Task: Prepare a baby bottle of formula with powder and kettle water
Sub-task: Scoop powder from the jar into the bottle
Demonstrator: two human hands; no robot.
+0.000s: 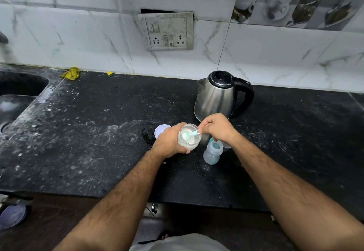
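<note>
My left hand [169, 140] grips a clear powder jar [188, 138], tilted toward me, with white powder inside. My right hand [217, 127] pinches the handle of a light-blue scoop [189, 134], whose bowl sits inside the jar's mouth. An open translucent baby bottle [212, 153] with blue markings stands on the black counter just right of the jar, below my right hand. A steel kettle [217, 96] with a black lid and handle stands behind both hands.
The jar's white lid [160, 128] lies on the counter [98, 132] behind my left hand. A sink [17, 93] is at far left. A yellow cloth [71, 73] lies by the tiled wall, under a socket panel [166, 31].
</note>
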